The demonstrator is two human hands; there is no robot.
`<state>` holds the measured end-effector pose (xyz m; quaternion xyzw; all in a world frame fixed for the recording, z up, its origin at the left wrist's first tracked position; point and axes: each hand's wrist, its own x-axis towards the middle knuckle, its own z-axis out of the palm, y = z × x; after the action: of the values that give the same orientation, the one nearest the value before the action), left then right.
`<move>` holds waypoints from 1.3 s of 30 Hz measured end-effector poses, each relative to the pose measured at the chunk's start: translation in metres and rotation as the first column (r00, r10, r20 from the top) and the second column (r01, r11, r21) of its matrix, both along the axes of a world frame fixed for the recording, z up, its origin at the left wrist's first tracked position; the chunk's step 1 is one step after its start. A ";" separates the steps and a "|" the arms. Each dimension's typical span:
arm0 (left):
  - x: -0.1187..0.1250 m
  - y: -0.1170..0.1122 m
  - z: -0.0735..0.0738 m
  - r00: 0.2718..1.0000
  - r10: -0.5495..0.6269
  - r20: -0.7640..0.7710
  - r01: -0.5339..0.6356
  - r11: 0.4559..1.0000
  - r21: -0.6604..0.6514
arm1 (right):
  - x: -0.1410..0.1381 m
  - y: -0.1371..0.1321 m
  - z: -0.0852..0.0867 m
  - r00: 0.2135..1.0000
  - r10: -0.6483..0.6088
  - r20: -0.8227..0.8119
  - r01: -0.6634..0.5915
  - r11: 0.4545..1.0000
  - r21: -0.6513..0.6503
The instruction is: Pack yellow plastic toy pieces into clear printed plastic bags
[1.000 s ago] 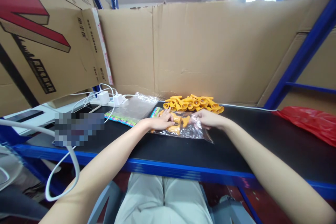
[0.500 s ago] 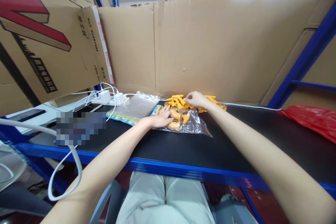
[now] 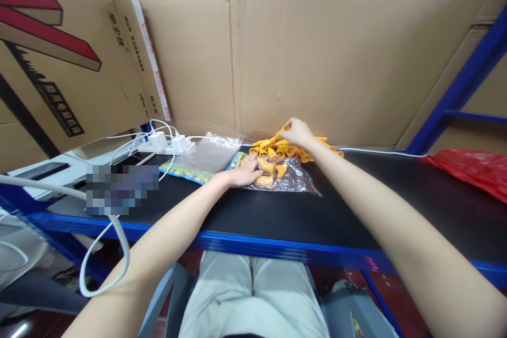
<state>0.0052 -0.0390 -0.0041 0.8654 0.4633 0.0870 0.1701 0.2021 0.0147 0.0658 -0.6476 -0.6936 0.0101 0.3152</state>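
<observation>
My left hand [image 3: 245, 171] lies with its fingers stretched out on a clear plastic bag [image 3: 299, 178] that has several yellow-orange pieces [image 3: 264, 181] inside. The bag is flat on the black tabletop, and part of its printed edge shows beside my wrist. Just behind it is a heap of loose yellow horn-shaped pieces [image 3: 291, 151] with flared, hollow ends. Above this heap, my right hand [image 3: 300, 132] pinches one yellow horn-shaped piece [image 3: 282, 133] between thumb and fingers. My fingers partly cover that piece.
Flat clear bags [image 3: 209, 156] with a colourful printed strip lie left of my left hand. Farther left are a power strip with white plugs [image 3: 158, 141] and a looping white cable [image 3: 125, 259]. A red plastic bag [image 3: 471, 169] rests at right. Cardboard [image 3: 325, 63] walls the back.
My right hand has risen slightly from the heap, with a yellow horn-shaped piece now showing in its fingers. My left hand stays on the bag. The view has tilted a little.
</observation>
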 end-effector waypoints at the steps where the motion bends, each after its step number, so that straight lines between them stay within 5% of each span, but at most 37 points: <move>1: 0.000 0.000 0.000 1.000 0.000 0.005 0.000 1.000 0.000 | 0.006 -0.003 0.005 0.996 0.017 -0.086 -0.014 0.999 0.040; 7: 0.000 0.002 -0.003 0.999 -0.005 0.047 0.005 1.000 0.005 | 0.043 -0.036 0.029 0.880 0.217 -0.422 -0.103 0.956 0.276; 12: -0.002 0.006 -0.006 0.998 -0.025 0.053 0.024 1.000 0.019 | 0.063 -0.069 0.020 0.751 0.334 -0.569 -0.252 0.942 0.220; 18: -0.003 0.010 -0.010 0.997 -0.033 0.063 0.032 0.999 0.015 | 0.076 -0.085 -0.006 0.823 0.399 -0.403 -0.500 0.846 -0.183; 26: -0.002 0.009 -0.010 0.992 0.016 0.125 -0.020 0.999 0.031 | 0.062 -0.093 -0.022 0.887 0.462 0.002 -0.413 0.795 -0.443; 33: -0.002 0.012 -0.013 0.991 0.019 0.133 -0.027 0.998 0.059 | 0.048 -0.091 -0.033 0.861 0.509 -0.016 -0.475 0.791 -0.387; 39: -0.003 0.012 -0.013 0.984 -0.016 0.176 0.004 0.997 0.072 | 0.041 -0.080 -0.047 0.819 0.550 -0.162 -0.573 0.796 -0.196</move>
<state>0.0025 -0.0269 -0.0172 0.8621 0.4386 0.1792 0.1797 0.2431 -0.0648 0.0192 -0.4442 -0.8319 0.2168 0.2522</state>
